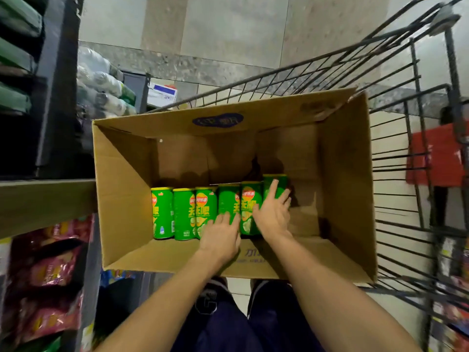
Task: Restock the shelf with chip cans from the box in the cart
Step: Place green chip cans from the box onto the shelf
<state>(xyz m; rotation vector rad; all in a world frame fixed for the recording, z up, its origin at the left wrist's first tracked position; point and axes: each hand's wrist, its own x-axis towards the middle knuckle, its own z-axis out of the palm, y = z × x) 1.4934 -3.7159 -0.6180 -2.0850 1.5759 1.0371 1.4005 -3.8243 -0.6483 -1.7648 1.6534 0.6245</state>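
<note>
Both hands reach into box (121, 189): left hand (220, 237) and right hand (272, 214) spread flat on green cans (184, 214), gripping nothing. Best curl fingers round one can each.

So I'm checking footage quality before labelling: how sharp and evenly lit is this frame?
Head view: green cans and both hands, left hand and right hand, are fairly sharp; the edges smear, especially the cart wires and left shelf. Wide-angle bending is clear. The box interior is shadowed; no glare.
</note>
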